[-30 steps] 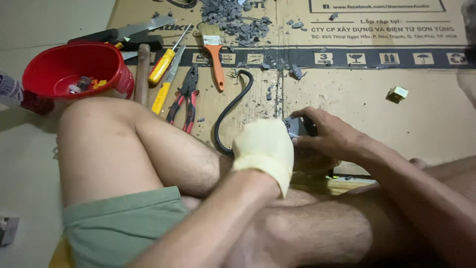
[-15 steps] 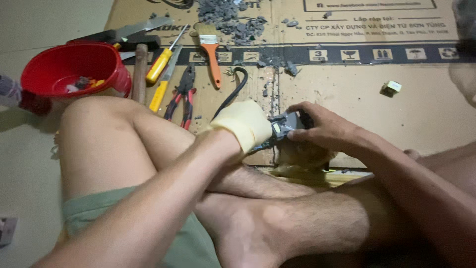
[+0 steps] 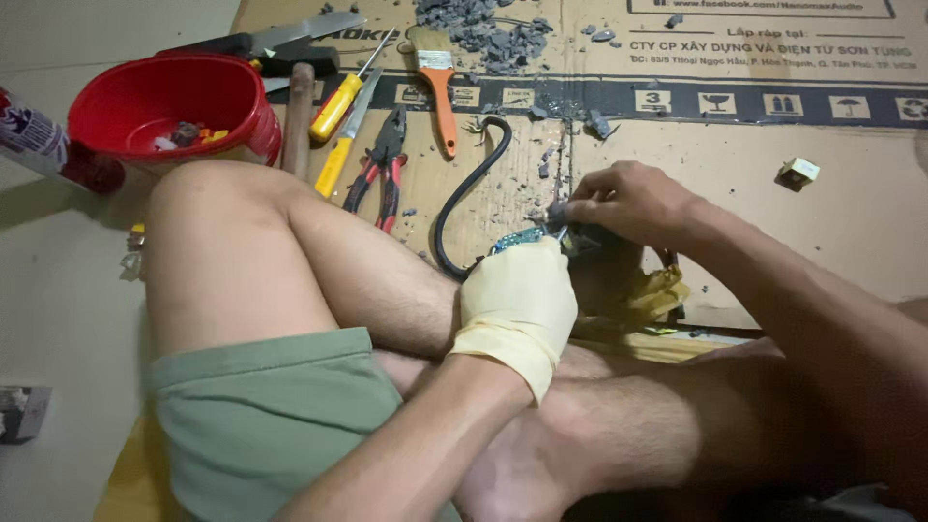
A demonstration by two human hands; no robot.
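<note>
Carefully now: our gloved left hand (image 3: 517, 307) grips a small dark device (image 3: 590, 256) against our leg, and our bare right hand (image 3: 628, 201) pinches a thin tool on its top. A slip could stab the glove or scatter grey debris (image 3: 488, 34) lying beyond the hands.

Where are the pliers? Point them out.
The pliers lie on the cardboard at upper left of the head view, between the yellow screwdriver and the black cable, above the knee.

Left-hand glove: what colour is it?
Pale yellow; the glove on the left hand shows clearly in the head view, the only one.
</note>
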